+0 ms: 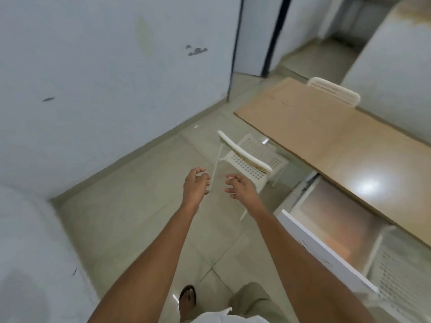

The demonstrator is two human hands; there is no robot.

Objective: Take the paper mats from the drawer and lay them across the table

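Observation:
A long table runs along the right side. A brown paper mat lies flat across its far end. Under the table's near part a white drawer stands pulled out, its inside looking bare and glossy. My left hand and my right hand are stretched out in front of me over the floor, to the left of the table and the drawer. Both hold nothing, with fingers loosely curled. They hover close to the backrest of a white chair.
A white perforated chair stands tucked at the table's left side just beyond my hands. A second white chair is at the far side, a third at the lower right. A pale wall fills the left; tiled floor lies below.

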